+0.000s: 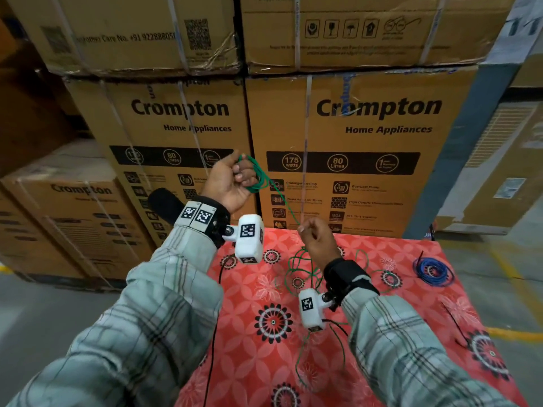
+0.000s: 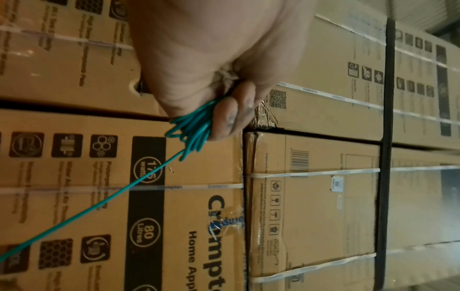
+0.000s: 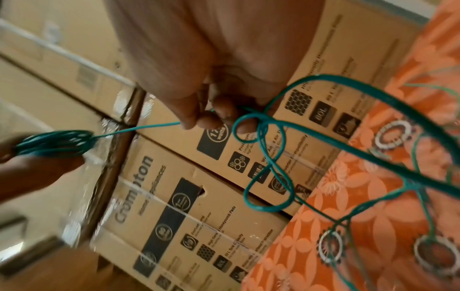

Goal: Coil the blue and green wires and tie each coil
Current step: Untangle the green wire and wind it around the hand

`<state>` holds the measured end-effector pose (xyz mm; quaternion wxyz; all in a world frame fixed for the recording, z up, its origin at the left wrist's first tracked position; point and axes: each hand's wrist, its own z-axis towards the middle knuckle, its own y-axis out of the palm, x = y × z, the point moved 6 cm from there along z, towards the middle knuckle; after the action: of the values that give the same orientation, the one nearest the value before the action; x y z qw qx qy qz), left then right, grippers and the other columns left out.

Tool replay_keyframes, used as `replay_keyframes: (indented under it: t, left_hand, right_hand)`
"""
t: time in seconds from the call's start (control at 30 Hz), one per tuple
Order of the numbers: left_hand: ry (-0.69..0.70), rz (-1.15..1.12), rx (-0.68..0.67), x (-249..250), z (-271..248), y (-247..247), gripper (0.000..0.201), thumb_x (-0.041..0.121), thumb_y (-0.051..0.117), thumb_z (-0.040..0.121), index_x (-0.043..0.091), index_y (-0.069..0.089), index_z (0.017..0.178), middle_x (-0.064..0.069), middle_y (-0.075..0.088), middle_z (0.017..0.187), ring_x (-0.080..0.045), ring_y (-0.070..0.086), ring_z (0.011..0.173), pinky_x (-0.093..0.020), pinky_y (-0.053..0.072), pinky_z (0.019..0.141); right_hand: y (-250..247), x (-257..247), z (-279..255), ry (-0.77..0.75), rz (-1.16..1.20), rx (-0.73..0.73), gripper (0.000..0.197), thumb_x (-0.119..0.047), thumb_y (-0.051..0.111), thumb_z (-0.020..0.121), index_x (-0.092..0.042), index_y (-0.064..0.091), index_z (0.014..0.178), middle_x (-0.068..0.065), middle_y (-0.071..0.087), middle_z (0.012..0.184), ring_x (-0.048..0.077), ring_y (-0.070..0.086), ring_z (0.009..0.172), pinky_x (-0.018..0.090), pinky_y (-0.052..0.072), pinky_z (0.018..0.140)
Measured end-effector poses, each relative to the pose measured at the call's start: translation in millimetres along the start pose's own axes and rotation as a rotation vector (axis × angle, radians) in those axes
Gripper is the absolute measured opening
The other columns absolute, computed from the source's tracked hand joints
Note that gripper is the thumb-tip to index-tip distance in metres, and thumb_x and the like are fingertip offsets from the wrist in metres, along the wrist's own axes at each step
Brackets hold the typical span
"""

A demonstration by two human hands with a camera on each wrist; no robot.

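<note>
Stacked brown cardboard cartons [image 1: 188,136] fill the far side beyond my bench's red floral cloth [image 1: 264,342]. My left hand [image 1: 227,183] grips the thin green wire [image 1: 258,177] coil; my right hand [image 1: 318,239] pinches its strand. Coiled blue wire [image 1: 433,270] lies far right.

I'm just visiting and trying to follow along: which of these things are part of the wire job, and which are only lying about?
Part of the job:
- green wire, partly coiled in the left hand, fed by the right hand
- blue wire, coiled on the table
- black tie on the cloth

Just lying about:
- stacked cardboard boxes
- red flowered tablecloth
</note>
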<state>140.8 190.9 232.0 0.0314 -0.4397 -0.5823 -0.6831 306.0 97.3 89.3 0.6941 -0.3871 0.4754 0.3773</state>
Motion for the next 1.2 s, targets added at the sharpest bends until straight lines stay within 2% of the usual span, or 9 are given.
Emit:
replay_keyframes:
  t: [0.1,0.27,0.4,0.5,0.6,0.7,0.87,0.97,1.2]
  left_hand:
    - [0.063,0.108,0.054,-6.1,0.1,-7.2,0.031,0.026,0.033,0.103,0.015,0.049,0.079,0.009,0.033,0.042,-0.003,0.030,0.034,-0.017,0.027,0.038]
    - [0.057,0.346,0.110,-26.0,-1.4,-19.8,0.027,0.024,0.033,0.104,0.016,0.047,0.081,0.009,0.043,0.049,-0.006,0.040,0.043,-0.018,0.035,0.043]
    - [-0.048,0.463,0.128,-65.0,-17.9,-15.4,0.023,0.022,0.030,0.105,0.012,0.046,0.092,-0.004,0.070,0.069,-0.014,0.067,0.059,-0.024,0.054,0.054]
    - [-0.088,0.492,0.064,-93.5,-34.9,0.7,0.026,0.014,0.026,0.105,0.007,0.044,0.088,-0.011,0.072,0.068,-0.017,0.070,0.058,-0.025,0.058,0.057]
    - [-0.087,0.571,0.034,-114.4,-48.1,2.5,0.023,0.009,0.028,0.104,0.005,0.043,0.087,-0.006,0.064,0.057,-0.013,0.064,0.048,-0.024,0.055,0.050]
    - [-0.120,0.750,-0.043,-134.5,-63.6,-2.9,0.028,0.011,0.029,0.103,0.002,0.052,0.089,-0.009,0.064,0.068,-0.016,0.067,0.058,-0.029,0.057,0.060]
    - [-0.156,0.840,-0.021,-155.2,-79.5,-11.8,0.027,0.015,0.031,0.104,0.003,0.053,0.095,-0.009,0.071,0.070,-0.018,0.066,0.055,-0.026,0.052,0.054]
    - [-0.122,0.915,0.033,-161.2,-81.2,-19.1,0.022,0.015,0.034,0.103,0.006,0.049,0.089,-0.008,0.062,0.063,-0.020,0.051,0.046,-0.027,0.043,0.051]
    - [-0.207,0.841,0.060,-173.7,-83.7,-16.4,0.032,0.022,0.034,0.105,0.007,0.052,0.083,0.007,0.031,0.046,-0.011,0.031,0.039,-0.021,0.029,0.046]
  right_hand:
    - [0.8,-11.9,-4.7,-0.138,-0.206,-0.057,0.013,-0.007,0.054,0.090,-0.015,0.053,0.079,-0.001,0.054,0.069,0.009,0.047,0.060,0.024,0.040,0.059]
    - [-0.1,-52.4,-23.8,-0.450,-0.592,-0.239,0.010,-0.012,0.053,0.092,-0.013,0.059,0.083,0.002,0.053,0.084,0.020,0.049,0.079,0.030,0.039,0.067]
    - [-2.6,-90.5,-34.6,-0.610,-0.692,-0.317,0.016,-0.021,0.051,0.093,-0.012,0.059,0.082,0.003,0.055,0.082,0.023,0.051,0.077,0.037,0.044,0.067]
    - [-12.9,-112.7,-42.2,-0.707,-0.650,-0.268,0.011,-0.015,0.052,0.092,-0.015,0.054,0.081,0.002,0.053,0.082,0.021,0.050,0.077,0.037,0.045,0.070]
    - [-24.4,-112.8,-43.3,-0.631,-0.712,-0.238,0.020,-0.024,0.042,0.094,-0.016,0.050,0.078,0.002,0.049,0.078,0.024,0.048,0.076,0.035,0.038,0.067]
    - [-29.9,-103.3,-46.5,-0.590,-0.687,-0.271,0.019,-0.024,0.043,0.092,-0.015,0.051,0.078,0.003,0.051,0.078,0.025,0.048,0.077,0.026,0.027,0.068]
    - [-42.8,-94.7,-57.8,-0.564,-0.536,-0.244,0.020,-0.021,0.056,0.090,-0.014,0.058,0.072,-0.007,0.050,0.069,0.015,0.047,0.070,0.023,0.027,0.067]
    - [-51.4,-82.6,-54.9,-0.527,-0.508,-0.257,0.018,-0.022,0.062,0.089,-0.016,0.062,0.072,-0.018,0.046,0.068,0.002,0.040,0.068,0.014,0.028,0.067]
    - [-63.4,-57.9,-45.7,-0.409,-0.378,-0.461,0.005,-0.017,0.057,0.089,-0.013,0.060,0.088,-0.002,0.058,0.081,0.011,0.050,0.074,0.018,0.037,0.067]
